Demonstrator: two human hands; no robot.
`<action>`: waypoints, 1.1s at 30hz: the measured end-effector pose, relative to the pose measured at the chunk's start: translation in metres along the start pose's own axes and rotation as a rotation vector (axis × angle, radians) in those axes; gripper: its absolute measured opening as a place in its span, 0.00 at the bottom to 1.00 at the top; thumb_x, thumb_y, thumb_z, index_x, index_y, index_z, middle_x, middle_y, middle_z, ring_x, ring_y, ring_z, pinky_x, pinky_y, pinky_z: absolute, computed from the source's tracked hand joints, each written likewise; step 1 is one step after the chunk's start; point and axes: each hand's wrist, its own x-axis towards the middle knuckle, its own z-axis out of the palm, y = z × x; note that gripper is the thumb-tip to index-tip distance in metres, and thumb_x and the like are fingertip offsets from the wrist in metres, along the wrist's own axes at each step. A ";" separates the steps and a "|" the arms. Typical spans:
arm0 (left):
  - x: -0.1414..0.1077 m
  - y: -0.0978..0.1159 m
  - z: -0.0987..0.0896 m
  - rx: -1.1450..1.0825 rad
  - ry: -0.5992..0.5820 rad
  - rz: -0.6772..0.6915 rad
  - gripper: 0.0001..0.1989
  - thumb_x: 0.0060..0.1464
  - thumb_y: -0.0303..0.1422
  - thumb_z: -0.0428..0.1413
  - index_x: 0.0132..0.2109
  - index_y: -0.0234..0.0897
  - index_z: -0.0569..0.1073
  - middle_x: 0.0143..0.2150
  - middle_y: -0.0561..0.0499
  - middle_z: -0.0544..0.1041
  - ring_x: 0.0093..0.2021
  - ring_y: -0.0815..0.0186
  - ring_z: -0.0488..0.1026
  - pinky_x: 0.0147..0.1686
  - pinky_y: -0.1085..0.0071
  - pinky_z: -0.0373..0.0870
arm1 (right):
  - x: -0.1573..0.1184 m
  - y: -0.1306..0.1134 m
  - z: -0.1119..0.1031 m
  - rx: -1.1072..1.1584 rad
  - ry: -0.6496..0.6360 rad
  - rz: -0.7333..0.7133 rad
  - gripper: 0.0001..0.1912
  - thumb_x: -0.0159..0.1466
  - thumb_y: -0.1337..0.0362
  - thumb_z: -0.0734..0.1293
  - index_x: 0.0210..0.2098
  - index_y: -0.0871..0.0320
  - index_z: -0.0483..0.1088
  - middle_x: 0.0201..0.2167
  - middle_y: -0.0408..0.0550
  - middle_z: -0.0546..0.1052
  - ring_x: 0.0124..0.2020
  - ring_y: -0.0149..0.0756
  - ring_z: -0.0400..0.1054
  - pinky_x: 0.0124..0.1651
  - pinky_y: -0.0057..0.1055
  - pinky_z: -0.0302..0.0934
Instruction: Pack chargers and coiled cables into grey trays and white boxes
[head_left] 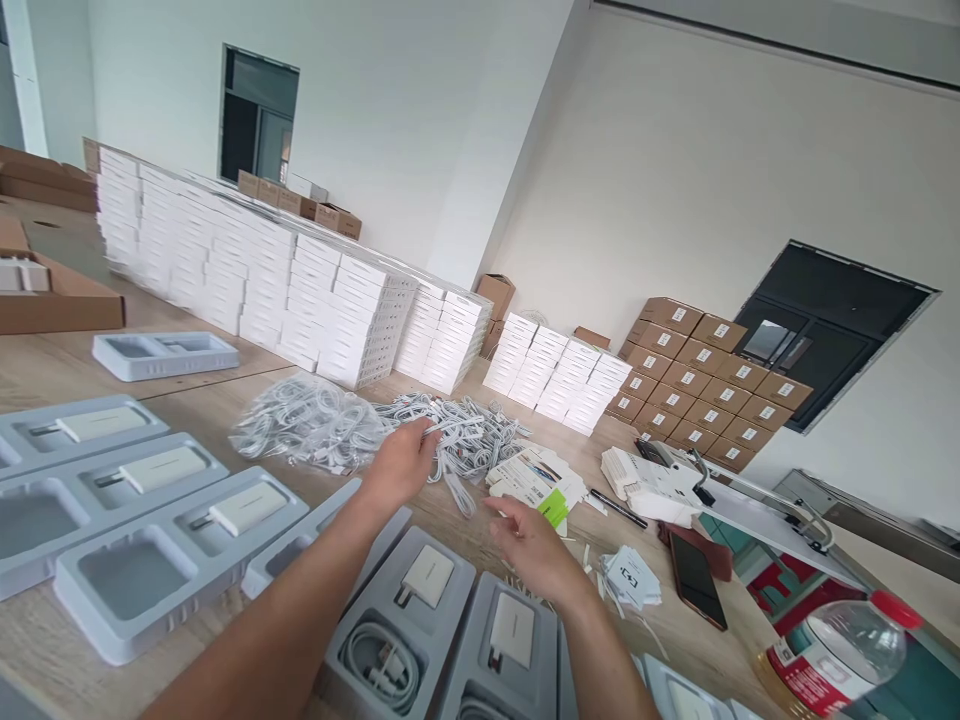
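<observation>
Risk, judged: left hand (pixel 403 465), its grip pinched closed, apparently on a slim, bundled light-grey cable (pixel 459 495), could drag out neighbours if loops snag in the tangled light-grey cable pile (pixel 484 428) on its far side. Cable runs right and near from that grip, ending just short of right hand (pixel 534 543); grip empty, fingers loosely parted.

Left forearm (pixel 322 565), bare, slants from lower left toward between 1 and 2 o'clock; left hand (pixel 399 464), fingers curled closed. Right forearm (pixel 602 642), also bare, points toward 11 o'clock; right hand (pixel 534 548) — lying at 4 o'clock from the left — has fingers loosely bent and parted, tips toward 10 o'clock.
</observation>
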 end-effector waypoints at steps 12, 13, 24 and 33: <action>-0.023 0.024 0.019 -0.580 -0.578 0.088 0.14 0.58 0.45 0.54 0.40 0.39 0.72 0.28 0.55 0.73 0.29 0.66 0.71 0.29 0.72 0.64 | 0.007 0.003 -0.019 0.105 0.280 -0.186 0.18 0.62 0.51 0.67 0.43 0.56 0.77 0.37 0.51 0.81 0.34 0.43 0.76 0.38 0.37 0.69; -0.023 0.024 0.019 -0.709 -0.606 0.046 0.14 0.57 0.45 0.56 0.41 0.38 0.71 0.29 0.54 0.74 0.29 0.67 0.72 0.29 0.72 0.65 | 0.007 0.002 -0.021 0.146 0.277 -0.183 0.17 0.61 0.51 0.67 0.40 0.57 0.78 0.32 0.50 0.81 0.30 0.42 0.76 0.36 0.37 0.69; -0.028 0.019 0.011 -1.181 -0.928 -0.128 0.13 0.52 0.39 0.64 0.40 0.34 0.77 0.44 0.45 0.77 0.35 0.64 0.78 0.20 0.78 0.70 | 0.001 -0.004 -0.038 0.233 0.349 -0.292 0.12 0.62 0.55 0.68 0.38 0.55 0.78 0.33 0.47 0.81 0.32 0.39 0.75 0.36 0.33 0.69; -0.024 0.020 0.015 -1.056 -0.910 -0.241 0.24 0.51 0.54 0.58 0.31 0.34 0.71 0.33 0.48 0.77 0.24 0.70 0.74 0.12 0.80 0.52 | 0.001 -0.001 -0.041 -0.249 0.449 -0.522 0.10 0.66 0.63 0.63 0.38 0.52 0.78 0.39 0.49 0.77 0.42 0.40 0.71 0.46 0.38 0.63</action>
